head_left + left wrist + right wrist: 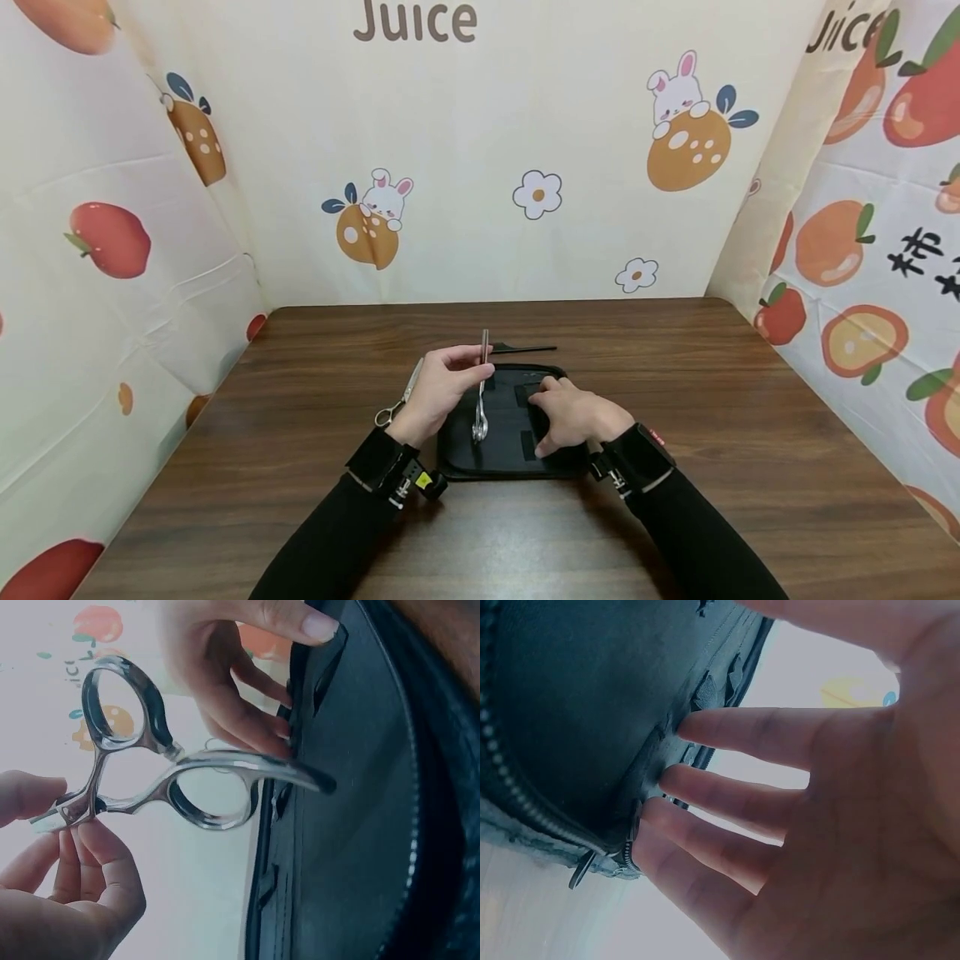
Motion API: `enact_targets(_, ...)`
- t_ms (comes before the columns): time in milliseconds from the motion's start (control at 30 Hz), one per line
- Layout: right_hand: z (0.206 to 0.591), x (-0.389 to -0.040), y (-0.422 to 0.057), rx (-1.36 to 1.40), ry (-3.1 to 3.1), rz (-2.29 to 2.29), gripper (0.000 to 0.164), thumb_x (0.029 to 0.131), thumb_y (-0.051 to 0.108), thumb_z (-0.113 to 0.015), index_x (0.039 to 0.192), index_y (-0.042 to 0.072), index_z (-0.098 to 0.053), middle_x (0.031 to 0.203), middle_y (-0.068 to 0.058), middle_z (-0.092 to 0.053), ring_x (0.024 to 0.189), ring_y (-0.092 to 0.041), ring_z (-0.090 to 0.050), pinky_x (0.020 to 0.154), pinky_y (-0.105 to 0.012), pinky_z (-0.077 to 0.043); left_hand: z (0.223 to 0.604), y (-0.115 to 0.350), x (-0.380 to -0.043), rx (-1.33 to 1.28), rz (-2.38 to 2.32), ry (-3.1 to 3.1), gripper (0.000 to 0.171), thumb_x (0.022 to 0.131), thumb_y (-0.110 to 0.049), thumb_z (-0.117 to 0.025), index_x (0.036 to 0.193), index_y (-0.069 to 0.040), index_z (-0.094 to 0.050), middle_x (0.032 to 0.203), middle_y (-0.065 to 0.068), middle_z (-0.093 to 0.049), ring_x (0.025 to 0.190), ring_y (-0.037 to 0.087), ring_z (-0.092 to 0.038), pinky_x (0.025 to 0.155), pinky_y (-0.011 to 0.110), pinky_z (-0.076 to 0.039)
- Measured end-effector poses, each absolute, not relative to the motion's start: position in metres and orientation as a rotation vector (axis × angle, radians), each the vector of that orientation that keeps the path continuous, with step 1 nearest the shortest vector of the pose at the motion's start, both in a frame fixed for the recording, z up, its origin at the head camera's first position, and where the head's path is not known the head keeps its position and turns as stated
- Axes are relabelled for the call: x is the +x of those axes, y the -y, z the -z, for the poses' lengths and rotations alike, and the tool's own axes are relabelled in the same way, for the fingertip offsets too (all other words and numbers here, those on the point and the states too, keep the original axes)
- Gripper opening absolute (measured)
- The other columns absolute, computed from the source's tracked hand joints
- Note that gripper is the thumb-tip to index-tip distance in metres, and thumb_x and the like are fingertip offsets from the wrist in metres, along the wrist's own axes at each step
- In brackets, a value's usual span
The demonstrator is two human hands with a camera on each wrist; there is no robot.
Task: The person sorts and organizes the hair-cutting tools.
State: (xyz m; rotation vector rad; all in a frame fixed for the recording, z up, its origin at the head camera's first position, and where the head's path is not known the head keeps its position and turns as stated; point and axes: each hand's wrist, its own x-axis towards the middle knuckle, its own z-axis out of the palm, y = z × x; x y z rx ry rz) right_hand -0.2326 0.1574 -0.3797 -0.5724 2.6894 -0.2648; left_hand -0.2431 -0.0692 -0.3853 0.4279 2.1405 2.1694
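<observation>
My left hand (441,390) pinches a pair of silver hairdressing scissors (481,408) between thumb and fingertips. In the left wrist view the scissors (214,814) show two finger rings and a curved finger rest, with the left hand (94,889) gripping just beyond the rings. They overlap the open black zip case (498,462) in the head view. My right hand (573,412) rests on the right part of that case. In the right wrist view its fingers (742,739) lie extended, fingertips touching the lining near small straps (707,691).
A second pair of silver scissors (396,407) lies on the wooden table (337,350), left of the case and partly behind my left hand. A black tail comb (528,348) lies just beyond the case. Printed fabric walls (465,125) border the table's back and sides.
</observation>
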Motion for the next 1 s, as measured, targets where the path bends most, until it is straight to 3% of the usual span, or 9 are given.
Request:
enact_targets(300,0.3792,-0.2318,-0.1556,-0.571,-2.678,0.262,0.078,0.081,0.035,-0.087,0.146,0.008,-0.054,0.146,-0.011,-0.044,0.134,-0.030,-0.040,0.097,-0.050,-0.048,0.3801,0.0754,-0.2422,0.459,-2.139,-2.197,0.031,0.094,-0.005,-0.073,0.124,-0.001,-0.072,0.105,0.008,-0.069,0.092,0.018,-0.060,0.081,0.026,-0.053)
enact_targets(700,0.3785,-0.2318,-0.1582,-0.582,-2.689,0.246,0.076,0.082,0.035,-0.087,0.145,0.008,-0.056,0.142,-0.010,-0.045,0.130,-0.029,-0.042,0.097,-0.050,-0.047,0.3785,0.0743,-0.2432,0.554,-1.966,-2.397,0.032,0.094,-0.005,-0.072,0.126,-0.001,-0.071,0.104,0.012,-0.066,0.097,0.026,-0.062,0.082,0.028,-0.050)
enact_targets(1000,0.3770,-0.2300,-0.1554,-0.595,-2.682,0.229,0.075,0.082,0.035,-0.087,0.144,0.007,-0.056,0.143,-0.012,-0.045,0.131,-0.032,-0.042,0.096,-0.051,-0.048,0.3814,0.0785,-0.2459,0.569,-1.784,-2.600,0.026,0.092,-0.007,-0.074,0.119,-0.004,-0.075,0.100,0.007,-0.068,0.090,0.022,-0.063,0.077,0.032,-0.048)
